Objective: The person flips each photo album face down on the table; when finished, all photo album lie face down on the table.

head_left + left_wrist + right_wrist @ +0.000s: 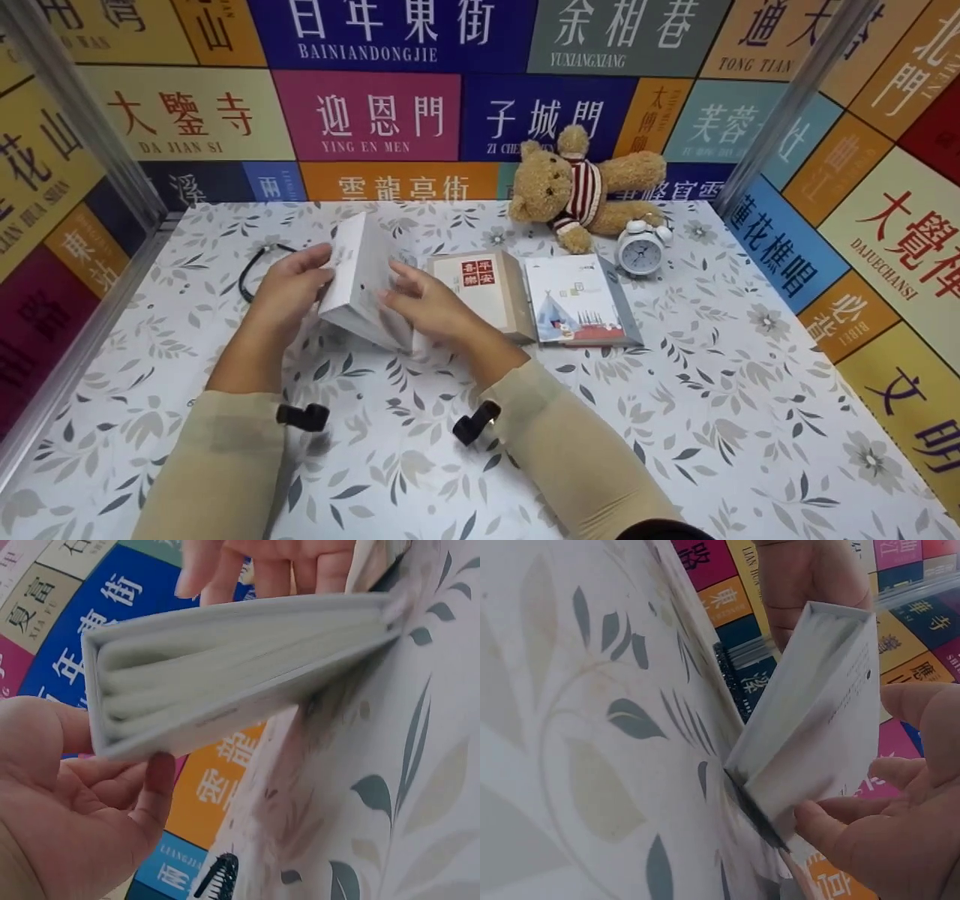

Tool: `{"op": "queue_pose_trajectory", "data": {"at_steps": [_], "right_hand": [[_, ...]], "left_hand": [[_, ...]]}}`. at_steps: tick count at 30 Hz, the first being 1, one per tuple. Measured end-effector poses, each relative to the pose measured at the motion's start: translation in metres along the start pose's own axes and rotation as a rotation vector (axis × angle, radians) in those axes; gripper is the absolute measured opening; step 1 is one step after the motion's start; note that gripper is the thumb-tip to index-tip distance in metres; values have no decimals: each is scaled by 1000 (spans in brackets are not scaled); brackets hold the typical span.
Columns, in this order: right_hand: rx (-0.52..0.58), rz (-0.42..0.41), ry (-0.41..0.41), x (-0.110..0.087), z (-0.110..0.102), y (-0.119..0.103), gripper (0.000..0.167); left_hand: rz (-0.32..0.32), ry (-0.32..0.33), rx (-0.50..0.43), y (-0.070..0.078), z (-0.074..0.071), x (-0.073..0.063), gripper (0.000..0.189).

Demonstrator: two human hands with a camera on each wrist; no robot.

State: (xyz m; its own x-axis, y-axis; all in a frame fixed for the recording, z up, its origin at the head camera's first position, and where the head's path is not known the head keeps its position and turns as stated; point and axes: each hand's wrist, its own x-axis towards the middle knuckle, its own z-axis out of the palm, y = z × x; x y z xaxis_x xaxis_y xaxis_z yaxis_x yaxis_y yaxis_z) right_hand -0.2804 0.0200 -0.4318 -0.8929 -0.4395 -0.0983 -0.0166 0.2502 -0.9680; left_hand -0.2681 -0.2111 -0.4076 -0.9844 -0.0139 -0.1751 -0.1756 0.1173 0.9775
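Note:
A white hardcover book (351, 262) stands tilted on the patterned tabletop, with its thick page edges (225, 664) showing in the left wrist view. My left hand (289, 289) grips its left, raised side, thumb and fingers on either side of the cover. On the other side is my right hand (435, 306), its fingers spread and loosely bent. One fingertip of it touches the lower cover, as the right wrist view shows, where small dark print and a black dot mark the white face.
Behind my left hand lies a thin black curved band (246, 277). To the right are a beige book (480, 300) with red print and a white book (574, 296) with a tent drawing. A teddy bear (544, 184) and white alarm clock (640, 253) sit farther back, before printed walls.

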Motion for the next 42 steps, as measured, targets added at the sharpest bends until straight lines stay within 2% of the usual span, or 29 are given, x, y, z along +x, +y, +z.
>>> {"op": "queue_pose_trajectory", "data": {"at_steps": [5, 7, 11, 15, 20, 23, 27, 31, 35, 42], "right_hand": [[281, -4, -15, -1, -8, -8, 66], [349, -8, -17, -1, -10, -10, 65], [397, -24, -18, -1, -11, -11, 66], [402, -40, -1, -1, -9, -13, 68], [389, -50, 37, -1, -9, -14, 66], [384, -58, 51, 0, -10, -12, 63], [364, -70, 68, 0, -10, -11, 59], [281, -89, 121, 1, -11, -10, 56], [201, -107, 182, 3, -15, -9, 53], [11, -53, 175, 3, -19, -8, 54]], "left_hand": [[78, -79, -66, 9, 19, -7, 61], [119, -110, -69, 9, 26, -10, 61], [155, -153, -78, 8, 32, -13, 59], [121, -189, -105, 5, 32, -12, 57], [92, -216, -94, 1, 30, -9, 58], [69, -244, -46, -5, 26, -6, 63], [57, -234, 154, -17, 19, -1, 71], [56, -199, 356, -26, 13, 4, 76], [30, -204, 391, -29, 12, 6, 83], [30, -199, 425, -30, 9, 7, 80]]}}
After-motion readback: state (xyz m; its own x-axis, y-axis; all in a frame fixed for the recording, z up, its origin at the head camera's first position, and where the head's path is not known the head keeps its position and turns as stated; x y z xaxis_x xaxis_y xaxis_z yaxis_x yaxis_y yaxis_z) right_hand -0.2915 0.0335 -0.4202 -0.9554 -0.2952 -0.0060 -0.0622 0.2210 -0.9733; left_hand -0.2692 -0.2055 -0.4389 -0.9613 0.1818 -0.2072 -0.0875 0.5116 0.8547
